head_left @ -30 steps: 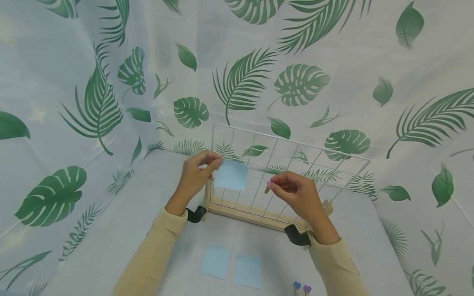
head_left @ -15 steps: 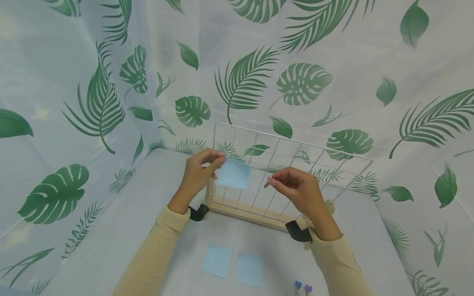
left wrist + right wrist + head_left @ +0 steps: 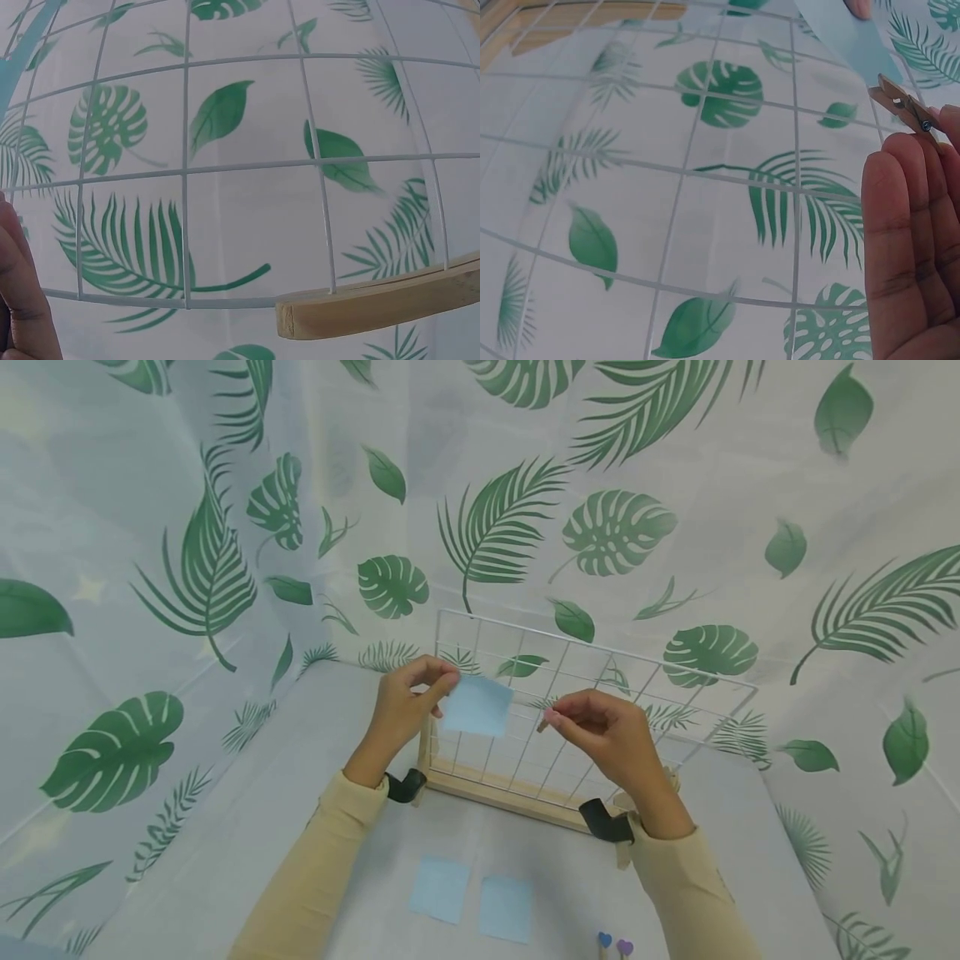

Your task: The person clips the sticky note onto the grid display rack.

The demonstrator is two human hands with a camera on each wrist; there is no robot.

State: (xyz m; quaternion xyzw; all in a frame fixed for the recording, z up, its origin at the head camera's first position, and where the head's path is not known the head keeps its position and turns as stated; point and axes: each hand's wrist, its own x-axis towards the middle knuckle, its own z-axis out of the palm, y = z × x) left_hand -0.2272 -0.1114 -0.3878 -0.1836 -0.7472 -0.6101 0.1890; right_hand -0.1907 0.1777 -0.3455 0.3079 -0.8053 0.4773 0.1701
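Leaf-printed fabric [image 3: 690, 502] fills the upper frame, above a white table [image 3: 247, 827] that spreads across the lower half. At centre, I see the left hand [image 3: 405, 697] pinching blue paper [image 3: 480, 706] by its upper left corner, before the wire grid [image 3: 185, 171]; whether the sheet touches the wires, I cannot tell. Right of centre, the right hand [image 3: 603, 735] pinches a peg [image 3: 915, 112] with thumb and fingertips, the gap only as wide as the peg.

For a clean step, I would keep the sheet flat, line the peg up with its edge and squeeze the tail fully before the tips straddle it; thin paper could buckle if nudged.

At lower centre, 2 more sheets [image 3: 440, 891] lie side by side, with 2 hearts [image 3: 604, 939] on sticks at the bottom edge.
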